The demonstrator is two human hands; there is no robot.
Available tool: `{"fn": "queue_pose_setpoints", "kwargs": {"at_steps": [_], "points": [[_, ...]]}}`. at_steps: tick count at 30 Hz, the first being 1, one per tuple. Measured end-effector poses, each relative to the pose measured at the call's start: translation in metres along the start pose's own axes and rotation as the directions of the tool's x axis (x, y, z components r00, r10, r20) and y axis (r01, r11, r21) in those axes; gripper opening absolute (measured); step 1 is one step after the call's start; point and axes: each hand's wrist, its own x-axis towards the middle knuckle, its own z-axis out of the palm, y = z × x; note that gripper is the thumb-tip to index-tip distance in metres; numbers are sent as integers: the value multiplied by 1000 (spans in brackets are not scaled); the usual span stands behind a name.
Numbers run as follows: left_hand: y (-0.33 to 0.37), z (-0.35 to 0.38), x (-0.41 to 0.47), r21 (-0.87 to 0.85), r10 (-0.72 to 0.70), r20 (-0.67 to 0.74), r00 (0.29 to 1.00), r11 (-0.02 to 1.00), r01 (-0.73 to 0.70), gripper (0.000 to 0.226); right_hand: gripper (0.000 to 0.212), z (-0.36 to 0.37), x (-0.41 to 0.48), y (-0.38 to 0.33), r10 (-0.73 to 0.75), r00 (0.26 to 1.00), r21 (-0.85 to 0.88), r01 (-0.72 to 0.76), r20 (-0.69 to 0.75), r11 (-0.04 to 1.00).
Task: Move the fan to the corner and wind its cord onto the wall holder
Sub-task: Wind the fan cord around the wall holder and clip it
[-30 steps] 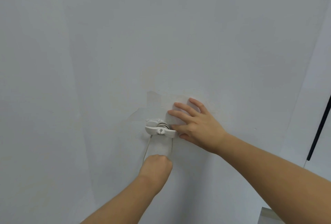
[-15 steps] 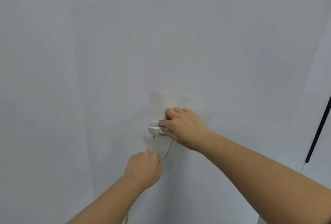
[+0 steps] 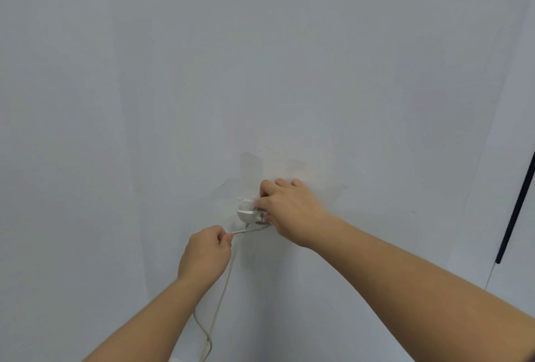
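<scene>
My left hand (image 3: 206, 251) has dropped down and left since a moment ago, fist closed on the cord (image 3: 215, 314), pulling a short stretch taut toward the wall holder (image 3: 247, 214). My right hand (image 3: 286, 209), fingers curled, now pinches the holder where they earlier lay flat beside it. Winding looks underway; the fan is out of view.

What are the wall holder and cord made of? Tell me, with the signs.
Wall holder: probably moulded plastic, white and smooth, with rounded edges and a slight sheen. Cord: likely rubber or PVC sheathing, off-white and matt; it bends and loops limply below the left hand.
</scene>
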Motion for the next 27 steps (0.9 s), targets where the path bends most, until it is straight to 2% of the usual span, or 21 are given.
{"fn": "queue_pose_setpoints", "kwargs": {"at_steps": [5,11,19,27], "points": [[3,1,10,-66,-30,-113,993,998,22,34,27,2,-1,-2,18,1000,35,-18,-11,999],[16,0,9,-184,14,-255,967,981,-63,26,25,4,-1,-5,46,999,64,-46,-6,997],[27,0,13,-237,-15,-280,960,970,-54,24,27,3,-1,-8,53,999,80,-53,5,995],[32,-11,-2,-349,79,-255,964,922,-168,20,24,5,-1,-10,97,993,114,-89,-66,989]]}}
